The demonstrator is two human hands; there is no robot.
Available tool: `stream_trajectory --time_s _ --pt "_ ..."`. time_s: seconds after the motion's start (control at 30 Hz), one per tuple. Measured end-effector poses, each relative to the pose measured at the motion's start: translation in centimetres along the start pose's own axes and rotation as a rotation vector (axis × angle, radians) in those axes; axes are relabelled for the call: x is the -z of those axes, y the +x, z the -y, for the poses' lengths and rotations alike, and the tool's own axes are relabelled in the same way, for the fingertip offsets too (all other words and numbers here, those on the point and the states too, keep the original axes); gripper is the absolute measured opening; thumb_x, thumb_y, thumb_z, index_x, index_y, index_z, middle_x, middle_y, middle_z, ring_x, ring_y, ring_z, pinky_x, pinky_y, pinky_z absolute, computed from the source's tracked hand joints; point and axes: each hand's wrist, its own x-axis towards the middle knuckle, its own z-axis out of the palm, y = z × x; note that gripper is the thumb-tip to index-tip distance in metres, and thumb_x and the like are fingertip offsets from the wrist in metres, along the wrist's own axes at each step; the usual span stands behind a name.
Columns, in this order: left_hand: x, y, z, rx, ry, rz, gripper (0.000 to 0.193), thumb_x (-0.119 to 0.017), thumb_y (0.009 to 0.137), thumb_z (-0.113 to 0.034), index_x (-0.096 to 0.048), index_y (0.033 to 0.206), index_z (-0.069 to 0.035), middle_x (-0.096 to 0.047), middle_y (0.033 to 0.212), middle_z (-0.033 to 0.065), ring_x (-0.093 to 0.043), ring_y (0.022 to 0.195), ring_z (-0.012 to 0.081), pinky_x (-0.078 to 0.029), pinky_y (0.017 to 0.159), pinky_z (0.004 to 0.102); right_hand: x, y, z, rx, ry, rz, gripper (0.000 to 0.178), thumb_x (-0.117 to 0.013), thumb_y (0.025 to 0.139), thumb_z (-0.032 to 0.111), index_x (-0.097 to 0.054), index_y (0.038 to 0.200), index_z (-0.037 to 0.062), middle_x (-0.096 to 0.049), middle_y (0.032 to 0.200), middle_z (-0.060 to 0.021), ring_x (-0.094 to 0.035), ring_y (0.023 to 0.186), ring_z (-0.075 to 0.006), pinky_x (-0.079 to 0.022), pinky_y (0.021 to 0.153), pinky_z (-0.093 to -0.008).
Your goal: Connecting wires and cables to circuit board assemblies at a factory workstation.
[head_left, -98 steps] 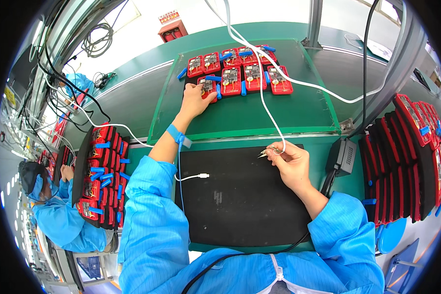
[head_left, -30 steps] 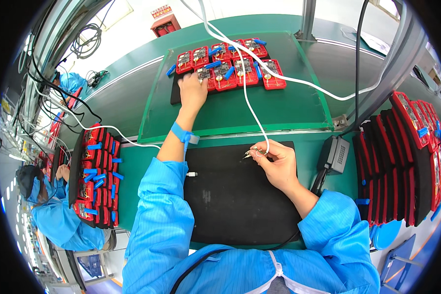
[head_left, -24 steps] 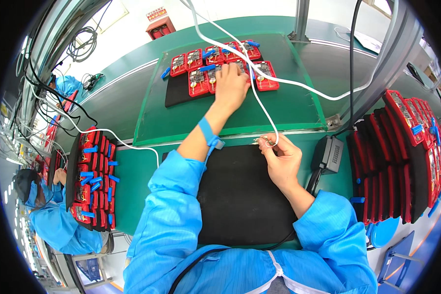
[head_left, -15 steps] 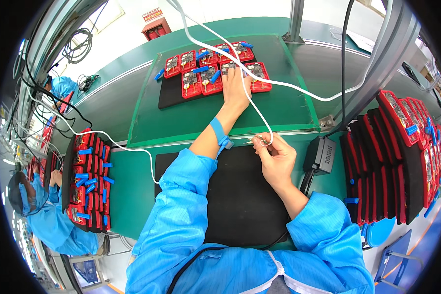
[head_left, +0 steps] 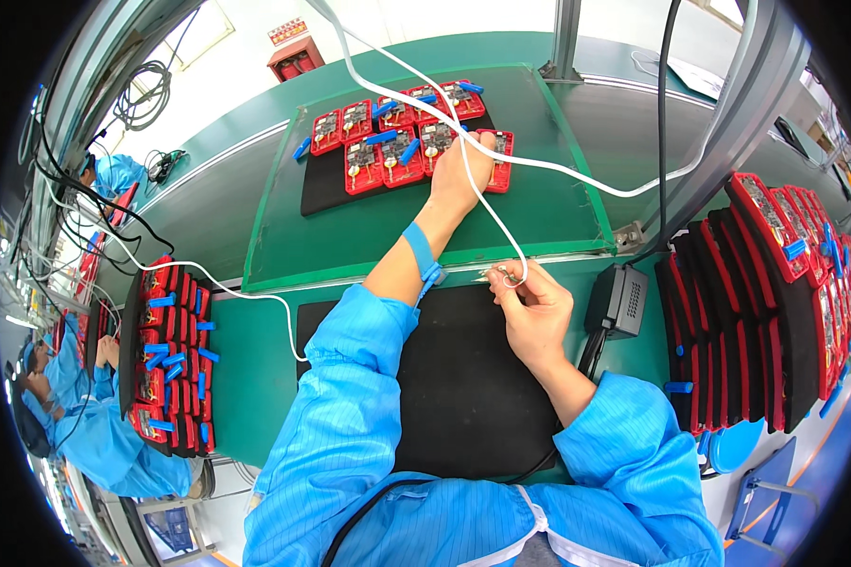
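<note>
My left hand point(head_left: 462, 178), with a blue strap point(head_left: 420, 250) at the wrist, reaches out over several red cases point(head_left: 362, 166) that hold circuit boards. It rests at the near row, against a red case point(head_left: 501, 177) at the right end; its fingertips are mostly hidden. Under the cases lies a black foam sheet point(head_left: 326, 194). Nearer to me, my right hand point(head_left: 542, 317) is closed, pinching the end of a thin white cable point(head_left: 503, 230). Small metal tips point(head_left: 490, 274) stick out from its fingers, too small to make out.
A black mat point(head_left: 473, 397) lies before me. Stacks of red cases on black sheets stand left point(head_left: 170, 350) and right point(head_left: 728, 312). A black box point(head_left: 617, 300) stands beside my right hand. White cables cross overhead. At far left sits a co-worker in blue point(head_left: 113, 444).
My left hand has shifted slightly, its fingers now drawn in toward the right-end case of the near row. My right hand keeps its pinch on the cable. The co-worker's head has moved.
</note>
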Motion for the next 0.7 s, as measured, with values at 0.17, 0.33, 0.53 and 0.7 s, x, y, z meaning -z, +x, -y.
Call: stream_trajectory --time_s 0.17,0.33,0.53,0.7 --pt "-0.9 -1.0 2.1 -0.3 0.102 -0.258 0.019 -0.056 0.082 -0.009 -0.054 0.099 -0.002 -0.061 0.108 0.014 -0.061 0.088 0.0316 -0.052 0.072 0.0422 -0.8 -0.3 0.4 0.022 0.005 0.0 0.008 -0.069 0.083 0.0 -0.068 0.09 -0.0037 -0.063 0.078 -0.0045 -0.054 0.062 -0.0067 -0.044 0.056 -0.0207" --pt "0.1 -1.7 1.9 -0.311 -0.14 -0.062 0.038 -0.067 0.08 -0.022 -0.06 0.112 -0.002 -0.057 0.124 0.0156 -0.056 0.108 0.0311 -0.047 0.091 0.0415 -0.2 -0.2 0.2 0.033 -0.052 0.006 0.007 -0.069 0.082 -0.001 -0.067 0.088 -0.0038 -0.064 0.079 -0.0053 -0.055 0.062 -0.0081 -0.043 0.056 -0.0212" --pt "-1.7 -1.4 2.5 -0.364 0.041 -0.088 0.048 -0.074 0.074 -0.029 -0.06 0.111 -0.001 -0.06 0.114 0.0086 -0.056 0.095 0.0298 -0.046 0.085 0.0427 -0.5 -0.3 0.4 0.054 -0.036 0.011 0.007 -0.069 0.082 -0.001 -0.067 0.089 -0.0035 -0.064 0.078 -0.0053 -0.055 0.063 -0.0077 -0.044 0.057 -0.0218" --pt "-2.7 -1.1 1.3 -0.194 0.287 -0.128 0.046 -0.071 0.075 -0.037 -0.06 0.108 -0.006 -0.058 0.097 0.0069 -0.053 0.086 0.0245 -0.044 0.075 0.0409 -0.4 -0.4 0.4 0.036 -0.052 0.028 0.008 -0.069 0.082 -0.001 -0.067 0.089 -0.004 -0.065 0.079 -0.0057 -0.057 0.065 -0.0082 -0.045 0.059 -0.0213"
